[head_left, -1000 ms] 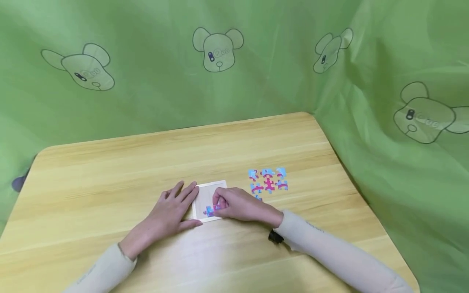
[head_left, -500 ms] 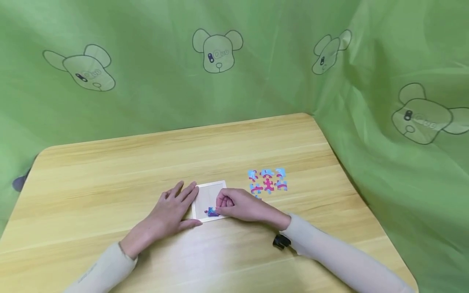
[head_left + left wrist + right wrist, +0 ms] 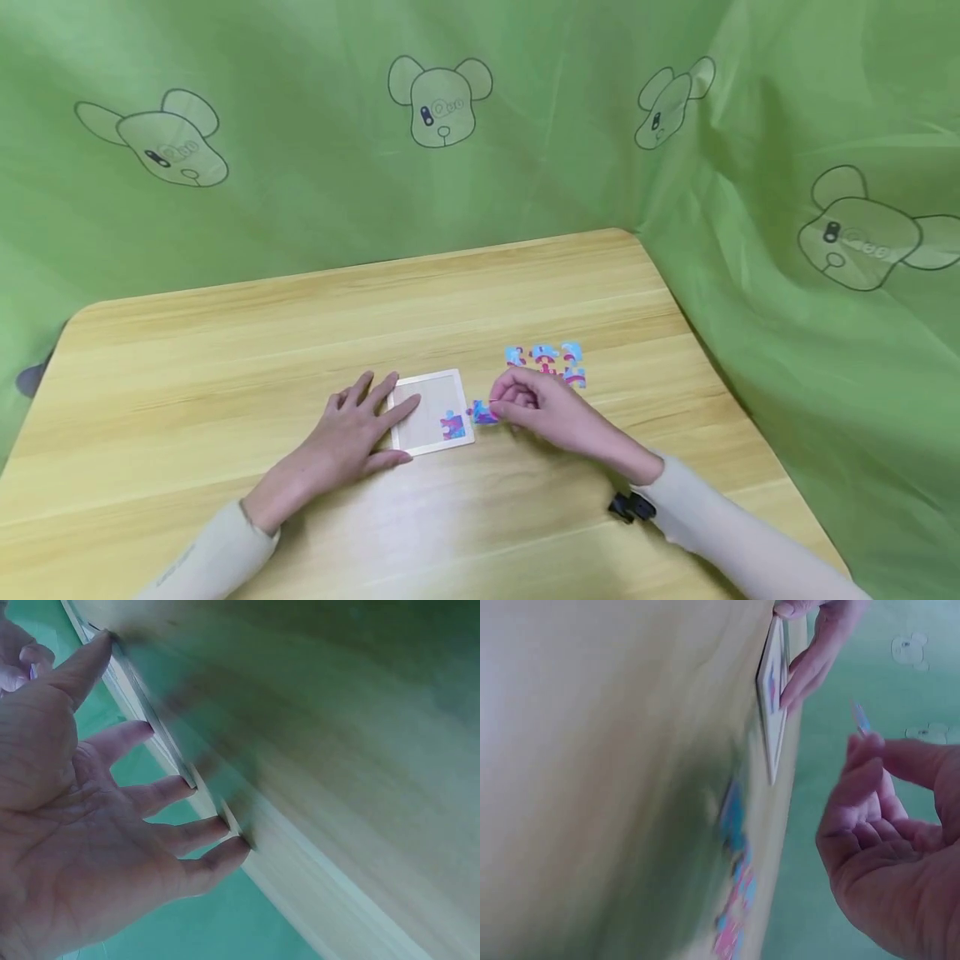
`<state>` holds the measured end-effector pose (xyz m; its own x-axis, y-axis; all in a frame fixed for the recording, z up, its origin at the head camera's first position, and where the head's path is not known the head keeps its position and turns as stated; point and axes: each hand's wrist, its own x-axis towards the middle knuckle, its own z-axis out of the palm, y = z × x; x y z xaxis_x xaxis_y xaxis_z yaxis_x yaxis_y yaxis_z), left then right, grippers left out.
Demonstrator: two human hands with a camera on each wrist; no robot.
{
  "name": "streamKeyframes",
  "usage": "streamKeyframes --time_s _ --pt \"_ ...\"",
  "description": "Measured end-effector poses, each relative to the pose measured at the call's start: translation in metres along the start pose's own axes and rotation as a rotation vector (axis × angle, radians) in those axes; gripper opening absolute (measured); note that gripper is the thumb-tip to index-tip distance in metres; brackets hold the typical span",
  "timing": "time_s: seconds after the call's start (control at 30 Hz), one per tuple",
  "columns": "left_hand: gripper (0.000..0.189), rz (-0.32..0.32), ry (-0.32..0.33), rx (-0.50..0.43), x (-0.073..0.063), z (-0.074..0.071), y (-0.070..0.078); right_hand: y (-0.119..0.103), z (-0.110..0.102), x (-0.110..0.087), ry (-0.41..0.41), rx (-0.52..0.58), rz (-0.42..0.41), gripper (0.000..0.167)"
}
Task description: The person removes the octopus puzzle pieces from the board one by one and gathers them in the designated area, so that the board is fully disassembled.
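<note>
A white-rimmed square puzzle tray (image 3: pixel 433 451) lies on the table with one blue and pink jigsaw piece (image 3: pixel 453 426) in its near right corner. My left hand (image 3: pixel 345 437) rests spread at the tray's left side, thumb at the near left corner and index finger reaching over the tray floor. Just past the tray's right edge, my right hand (image 3: pixel 547 412) pinches a second jigsaw piece, blue and purple (image 3: pixel 484 412), between thumb and fingertips. In the right wrist view that pinched piece (image 3: pixel 861 718) is held up off the table.
Several loose blue and pink jigsaw pieces (image 3: pixel 573 353) lie in rows to the right of the tray, partly hidden behind my right hand. The wooden table (image 3: pixel 247 350) is bordered by a green curtain (image 3: pixel 315 192) with printed bear heads at its back and right.
My right hand has lifted its piece from the tray and moved right, past the tray's edge. The piece in the corner now shows. My left index finger has shifted over the tray.
</note>
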<state>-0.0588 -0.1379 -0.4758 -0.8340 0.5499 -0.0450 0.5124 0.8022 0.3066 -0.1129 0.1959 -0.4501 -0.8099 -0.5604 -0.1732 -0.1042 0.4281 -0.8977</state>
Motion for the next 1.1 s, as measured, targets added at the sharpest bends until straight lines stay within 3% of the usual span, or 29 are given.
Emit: streamKeyframes --time_s 0.23,0.53,1.1 --pt "0.074 -0.004 -0.002 0.006 -0.001 0.002 -0.001 0.015 -0.021 -0.02 0.1 0.058 0.091 0.014" --pt "0.075 0.009 0.015 0.017 -0.001 0.006 -0.005 0.035 -0.046 -0.039 0.121 0.045 0.146 0.02" --pt "0.075 0.004 0.01 0.001 0.0 0.004 -0.004 0.054 -0.055 -0.035 0.087 -0.104 0.198 0.017"
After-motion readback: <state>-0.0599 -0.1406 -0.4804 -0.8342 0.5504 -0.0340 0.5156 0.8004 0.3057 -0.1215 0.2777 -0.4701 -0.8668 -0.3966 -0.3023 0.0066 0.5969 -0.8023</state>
